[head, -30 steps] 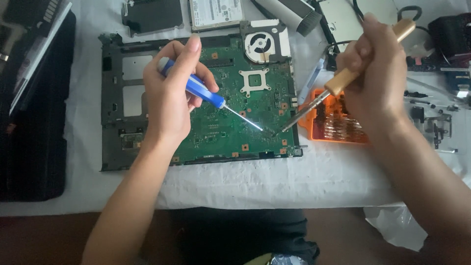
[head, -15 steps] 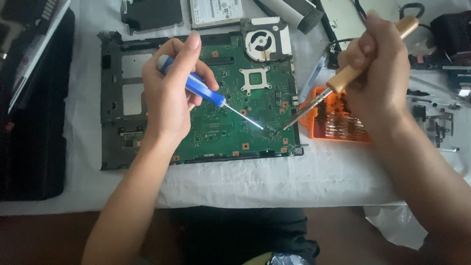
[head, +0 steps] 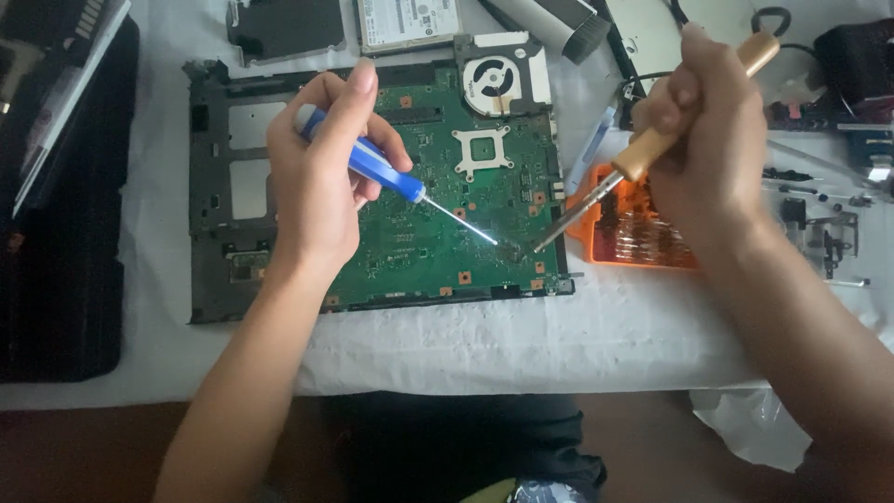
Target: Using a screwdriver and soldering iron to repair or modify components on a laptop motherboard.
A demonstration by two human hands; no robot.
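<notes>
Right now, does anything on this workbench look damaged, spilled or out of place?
Nothing looks spilled or broken. The green circuit board lies flat in its dark frame on the white cloth. The left hand holds a blue screwdriver, the right hand a wooden-handled iron; loose small parts lie scattered at the right.

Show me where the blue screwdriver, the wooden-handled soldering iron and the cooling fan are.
blue screwdriver (head: 377, 170), head view, on its blue handle.
wooden-handled soldering iron (head: 641, 154), head view, on the wooden handle below the fingers.
cooling fan (head: 495, 74), head view, on the fan's round hub.

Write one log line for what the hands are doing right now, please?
left hand: holds blue screwdriver | right hand: holds wooden-handled soldering iron | both tips meet on green circuit board
</notes>
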